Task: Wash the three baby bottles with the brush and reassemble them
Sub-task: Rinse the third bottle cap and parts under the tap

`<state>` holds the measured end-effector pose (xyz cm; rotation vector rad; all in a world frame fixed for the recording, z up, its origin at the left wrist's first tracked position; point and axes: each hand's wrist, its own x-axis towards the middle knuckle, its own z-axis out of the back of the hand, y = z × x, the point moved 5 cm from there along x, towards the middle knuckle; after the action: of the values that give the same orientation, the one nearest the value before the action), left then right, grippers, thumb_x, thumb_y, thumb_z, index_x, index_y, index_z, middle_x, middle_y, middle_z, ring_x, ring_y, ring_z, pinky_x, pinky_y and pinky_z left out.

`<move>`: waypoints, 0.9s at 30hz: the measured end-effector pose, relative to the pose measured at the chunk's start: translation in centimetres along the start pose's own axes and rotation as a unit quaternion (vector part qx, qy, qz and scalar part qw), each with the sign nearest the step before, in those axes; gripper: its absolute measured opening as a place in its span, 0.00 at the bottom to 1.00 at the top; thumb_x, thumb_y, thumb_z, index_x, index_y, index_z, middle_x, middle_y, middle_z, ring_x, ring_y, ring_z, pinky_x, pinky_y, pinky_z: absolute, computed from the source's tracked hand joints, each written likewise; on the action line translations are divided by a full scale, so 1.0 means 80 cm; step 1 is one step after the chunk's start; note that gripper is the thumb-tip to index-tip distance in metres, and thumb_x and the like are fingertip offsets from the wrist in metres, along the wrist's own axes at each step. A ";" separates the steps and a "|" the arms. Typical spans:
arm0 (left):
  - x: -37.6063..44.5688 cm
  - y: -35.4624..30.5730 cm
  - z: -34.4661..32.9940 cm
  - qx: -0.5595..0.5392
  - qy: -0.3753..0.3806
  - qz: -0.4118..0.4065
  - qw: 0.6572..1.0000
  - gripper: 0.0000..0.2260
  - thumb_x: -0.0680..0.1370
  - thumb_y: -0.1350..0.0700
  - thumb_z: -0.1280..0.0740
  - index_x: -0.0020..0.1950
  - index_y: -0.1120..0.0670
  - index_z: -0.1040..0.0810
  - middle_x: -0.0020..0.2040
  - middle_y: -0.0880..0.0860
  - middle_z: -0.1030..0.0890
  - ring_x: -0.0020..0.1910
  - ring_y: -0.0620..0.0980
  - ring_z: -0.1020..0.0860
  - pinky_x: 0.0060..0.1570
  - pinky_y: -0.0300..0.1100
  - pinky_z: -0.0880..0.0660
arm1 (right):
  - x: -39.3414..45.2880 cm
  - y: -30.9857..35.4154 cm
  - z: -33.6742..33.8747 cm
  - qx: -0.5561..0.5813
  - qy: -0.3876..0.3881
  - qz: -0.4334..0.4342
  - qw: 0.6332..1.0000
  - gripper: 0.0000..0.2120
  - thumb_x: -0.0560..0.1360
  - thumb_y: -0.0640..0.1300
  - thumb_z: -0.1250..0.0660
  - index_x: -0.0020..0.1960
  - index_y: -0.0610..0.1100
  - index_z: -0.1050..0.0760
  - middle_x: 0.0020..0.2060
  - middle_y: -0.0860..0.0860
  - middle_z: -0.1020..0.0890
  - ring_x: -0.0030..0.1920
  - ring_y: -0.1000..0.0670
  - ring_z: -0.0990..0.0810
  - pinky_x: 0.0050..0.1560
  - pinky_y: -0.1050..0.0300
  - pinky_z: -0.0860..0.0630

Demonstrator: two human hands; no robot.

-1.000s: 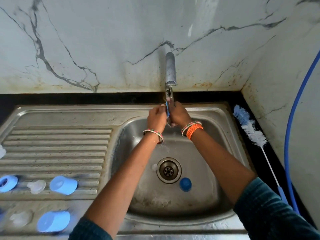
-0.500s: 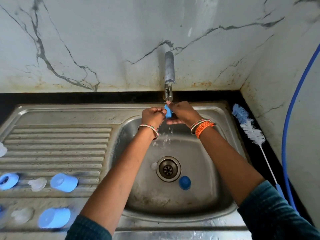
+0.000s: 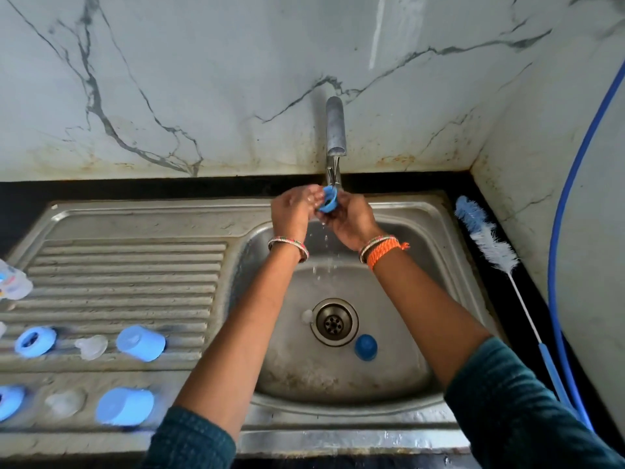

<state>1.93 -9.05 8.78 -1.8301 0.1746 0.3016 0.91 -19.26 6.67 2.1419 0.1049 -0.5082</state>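
Both hands meet under the running tap (image 3: 335, 130) and hold a small blue bottle ring (image 3: 328, 203) in the water stream. My left hand (image 3: 293, 211) grips its left side and my right hand (image 3: 348, 220) cups it from the right. A blue cap (image 3: 366, 346) and a clear nipple (image 3: 307, 316) lie in the sink basin (image 3: 422, 265) by the drain. On the drainboard (image 3: 128, 265) sit two blue caps (image 3: 141, 343) (image 3: 124, 406), blue rings (image 3: 35, 340), clear nipples (image 3: 91, 346) and a clear bottle (image 3: 13, 282). The bottle brush (image 3: 487, 242) lies on the right counter.
A blue hose (image 3: 558, 231) runs down the right wall beside the brush. The marble backsplash stands close behind the tap. A dark counter strip surrounds the steel sink.
My hands have turned the blue ring under the stream so its open side shows more. Water drips below them. The view shifted slightly, bringing the bottle into view at the left edge.
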 end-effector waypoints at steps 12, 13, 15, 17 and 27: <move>-0.070 0.045 0.093 0.053 0.013 0.130 0.990 0.15 0.81 0.58 0.49 0.53 0.59 0.23 0.63 0.60 0.23 0.48 0.55 0.21 0.39 0.38 0.30 | -0.089 0.014 0.001 -0.364 -0.144 0.325 0.861 0.16 0.76 0.35 0.33 0.63 0.39 0.24 0.54 0.47 0.19 0.52 0.51 0.22 0.55 0.60 0.23; -0.073 0.046 0.096 0.079 0.023 0.132 0.988 0.16 0.81 0.58 0.49 0.56 0.60 0.24 0.63 0.60 0.23 0.46 0.54 0.21 0.38 0.38 0.30 | -0.094 0.008 0.001 -0.411 -0.140 0.353 0.829 0.16 0.75 0.35 0.33 0.63 0.40 0.24 0.55 0.48 0.20 0.52 0.50 0.21 0.56 0.57 0.23; -0.083 0.049 0.103 0.135 0.056 0.143 0.979 0.16 0.82 0.56 0.50 0.49 0.58 0.23 0.61 0.59 0.22 0.42 0.51 0.23 0.39 0.38 0.31 | -0.090 -0.021 0.001 -0.545 -0.079 0.281 0.786 0.16 0.75 0.38 0.32 0.62 0.40 0.23 0.56 0.43 0.19 0.55 0.44 0.20 0.56 0.51 0.23; -0.092 0.049 0.112 0.174 0.076 0.150 0.970 0.15 0.82 0.56 0.50 0.42 0.54 0.26 0.57 0.57 0.22 0.40 0.49 0.23 0.40 0.38 0.31 | -0.091 -0.050 0.004 -0.648 -0.037 0.177 0.740 0.16 0.74 0.41 0.31 0.61 0.40 0.22 0.56 0.41 0.19 0.57 0.42 0.21 0.60 0.52 0.26; -0.096 -0.004 0.186 0.197 0.074 0.090 0.973 0.10 0.80 0.58 0.42 0.42 0.53 0.24 0.40 0.50 0.20 0.38 0.47 0.22 0.41 0.39 0.28 | -0.096 -0.096 -0.044 -0.679 0.008 0.126 0.723 0.17 0.73 0.44 0.29 0.59 0.37 0.21 0.54 0.41 0.18 0.58 0.43 0.21 0.58 0.56 0.28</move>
<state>-7.05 5.04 7.53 -1.4425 0.4720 0.2367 -7.01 -11.04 5.60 0.6666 0.1333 -0.1143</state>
